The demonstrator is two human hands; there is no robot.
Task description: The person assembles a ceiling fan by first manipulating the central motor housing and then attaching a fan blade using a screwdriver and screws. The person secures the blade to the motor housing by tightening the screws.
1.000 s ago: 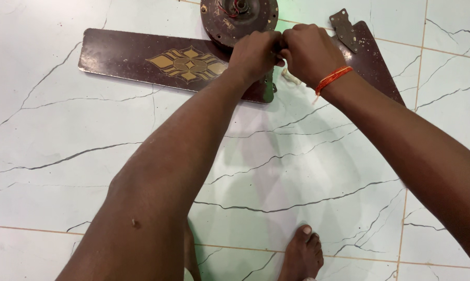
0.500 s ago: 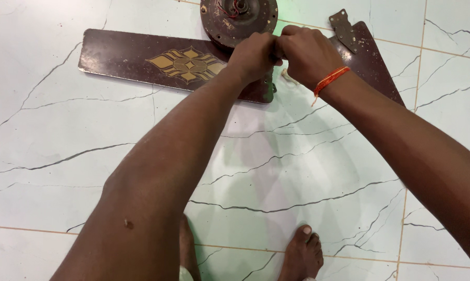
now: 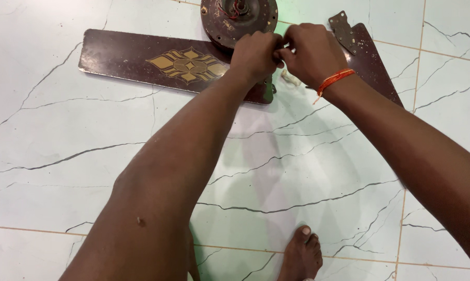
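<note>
1. The ceiling fan motor (image 3: 239, 20), a dark round hub with red wiring at its centre, lies on the floor (image 3: 89, 171) at the top edge of the view.
2. The left hand (image 3: 255, 54) is curled shut just below the hub; whatever it pinches is hidden.
3. The right hand (image 3: 312, 52), an orange thread at its wrist, meets it knuckle to knuckle, fingers closed; its grip is hidden too.
4. A brown fan blade (image 3: 162, 65) with a gold ornament stretches leftwards.
5. A second blade (image 3: 367, 57) angles right.
6. A bare foot (image 3: 300, 255) rests on the white marbled tiles.
</note>
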